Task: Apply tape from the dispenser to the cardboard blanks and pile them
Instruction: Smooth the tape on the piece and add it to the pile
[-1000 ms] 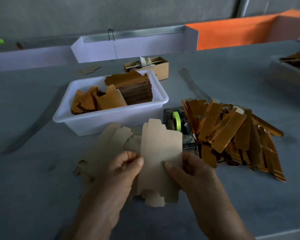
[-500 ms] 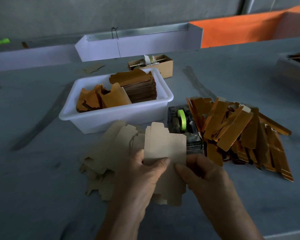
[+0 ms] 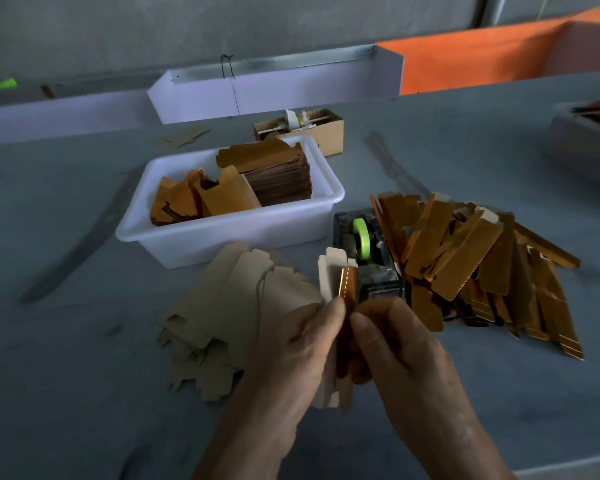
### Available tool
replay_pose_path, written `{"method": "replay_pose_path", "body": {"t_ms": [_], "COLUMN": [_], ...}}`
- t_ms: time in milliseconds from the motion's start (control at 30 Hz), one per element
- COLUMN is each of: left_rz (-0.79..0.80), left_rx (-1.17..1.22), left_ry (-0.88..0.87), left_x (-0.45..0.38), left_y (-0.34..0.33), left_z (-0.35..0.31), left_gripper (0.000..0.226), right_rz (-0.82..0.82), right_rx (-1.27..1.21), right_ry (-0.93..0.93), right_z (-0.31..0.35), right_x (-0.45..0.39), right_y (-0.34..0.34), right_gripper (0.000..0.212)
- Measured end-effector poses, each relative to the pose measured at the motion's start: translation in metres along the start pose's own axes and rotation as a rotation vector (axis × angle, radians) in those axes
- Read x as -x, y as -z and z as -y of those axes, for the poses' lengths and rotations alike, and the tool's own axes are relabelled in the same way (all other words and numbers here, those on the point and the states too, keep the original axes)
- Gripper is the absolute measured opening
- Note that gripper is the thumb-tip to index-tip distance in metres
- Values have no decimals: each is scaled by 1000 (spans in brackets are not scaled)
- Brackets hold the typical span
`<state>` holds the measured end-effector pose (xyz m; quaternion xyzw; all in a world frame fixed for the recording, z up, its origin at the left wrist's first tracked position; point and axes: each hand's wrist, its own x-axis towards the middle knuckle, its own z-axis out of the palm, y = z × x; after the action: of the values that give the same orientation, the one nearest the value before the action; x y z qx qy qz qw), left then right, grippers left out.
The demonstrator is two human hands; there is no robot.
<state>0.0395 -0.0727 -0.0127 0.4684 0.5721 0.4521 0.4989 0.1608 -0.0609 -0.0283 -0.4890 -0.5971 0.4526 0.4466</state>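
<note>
Blank (image 3: 340, 289) now folded between both hands (image 3: 347, 341) — earlier flat.

Just behind the two grips, left hand (image 3: 302, 344) and right hand (image 3: 392, 344), stands the tape dispenser (image 3: 364, 258). Loose blanks (image 3: 236, 306) lie left of them on the tabletop (image 3: 66, 358), a pile (image 3: 471, 265) lies right, and a tub (image 3: 229, 233) sits behind-left.

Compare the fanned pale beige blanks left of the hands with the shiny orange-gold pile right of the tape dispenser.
The pale beige blanks lie flat, matte side up, unfolded. The orange-gold pile shows glossy faces, folded into narrow strips, heaped criss-cross, some propped up. Both rest on the grey table.
</note>
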Motion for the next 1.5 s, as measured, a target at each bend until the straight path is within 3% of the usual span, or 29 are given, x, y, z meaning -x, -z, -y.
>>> {"method": "replay_pose_path", "body": {"t_ms": [33, 133, 267, 367, 500, 733, 833, 967, 1067, 1167, 1267, 1333, 1367, 1433, 1500], "left_rz": [19, -23, 87, 131, 21, -301, -385, -423, -478, -372, -245, -191, -207, -259, -219], "left_rx": [-31, -91, -87, -72, -44, -254, -445, -1073, -1285, -1267, -1209, -1053, -903, -403, -68], "left_ry": [-13, -5, 34, 46, 75, -90, -233, -464, -500, -408, -412, -302, -212, -16, 167], "left_x": [0, 1, 3, 3, 3, 7, 10, 14, 17, 17, 22, 22, 21, 16, 13], "left_y": [0, 2, 8, 6, 2, -11, -20, -36, -49, -55, -54, -50, -46, -38, -26], "left_z": [1, 2, 1, 1, 4, 11, 10, 12, 14, 17, 16, 19, 19, 16, 12], "left_gripper": [35, 18, 18, 12, 11, 10, 22, 48, 37, 40, 31, 52, 50, 25, 12], "right_rz": [13, -6, -115, 29, 20, -117, -138, -134, -128, -140, -147, -155, -146, -119, -97], "right_rx": [13, 37, 29, -292, -458, -341, -332, -364, -424, -378, -273, -292, -345, -460, -526], "right_ry": [-16, -53, -148, -274, -319, -275, -272, -309, -348, -351, -337, -341, -347, -355, -354], "right_z": [0, 1, 0, 1, 0, -2, -2, -1, 0, -2, -5, -5, -4, -2, 2], "right_x": [0, 0, -2, -3, -3, -5, -6, -6, -4, -1, -1, -2, -3, -3, -3], "right_y": [1, 3, 8, 8, 9, 6, 5, 4, 6, 7, 8, 10, 11, 13, 12], "right_gripper": [22, 8, 46, 35, 22, 8, 10, 4, 8, 18, 14, 6, 5, 12, 17]}}
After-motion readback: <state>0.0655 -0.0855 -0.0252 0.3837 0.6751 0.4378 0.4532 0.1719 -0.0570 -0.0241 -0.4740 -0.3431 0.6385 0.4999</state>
